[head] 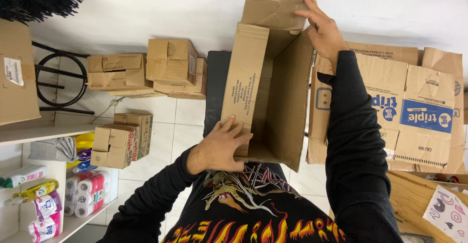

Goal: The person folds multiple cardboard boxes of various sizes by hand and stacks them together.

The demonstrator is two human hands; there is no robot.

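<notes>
Head camera: I hold a tall, open brown cardboard box (pixel 273 87) against my chest, above the white tile floor (pixel 165 126). My left hand (pixel 219 148) presses its near flap, fingers spread; my right hand (pixel 324 28) pinches the far flap.

Left hand (pixel 220 148) at 7 o'clock, fingers spread, palm down. Right hand (pixel 322 28) at 1 o'clock, arm extended, fingers curled.
</notes>
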